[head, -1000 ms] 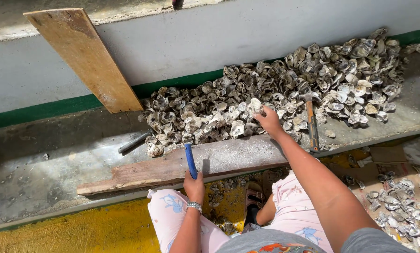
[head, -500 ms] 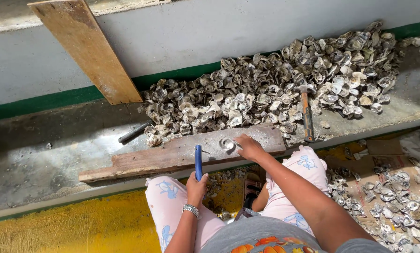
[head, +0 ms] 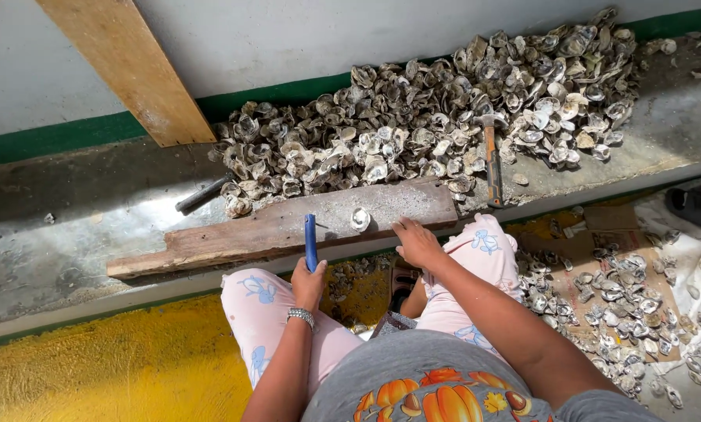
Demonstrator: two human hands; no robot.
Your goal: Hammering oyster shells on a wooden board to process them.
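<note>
One oyster shell [head: 360, 219] lies alone on the weathered plank [head: 233, 238], just beyond and slightly left of the right hand's [head: 417, 242] fingers, with bare wood all around it. That hand rests palm down at the plank's near edge, fingers loosely spread and flat, gripping nothing and not touching the shell. The left hand [head: 309, 283] sits just short of the same edge, its fingers wrapped tight around a blue-handled tool [head: 310, 241] whose shaft stands up across the plank, left of the lone shell and apart from it. Past both sets of fingers, the plank's far edge meets a large heap of shells [head: 444, 117] on the grey worktop [head: 77, 234], leaving little gap there. A hammer with an orange handle [head: 493, 160] lies to the right of the right fingers, beside the plank's right end. Left of the left fingers, the worktop is open, with only a dark handle [head: 203, 194] poking from the heap's edge. A slanted board [head: 131, 70] leans against the wall further off on that side.
</note>
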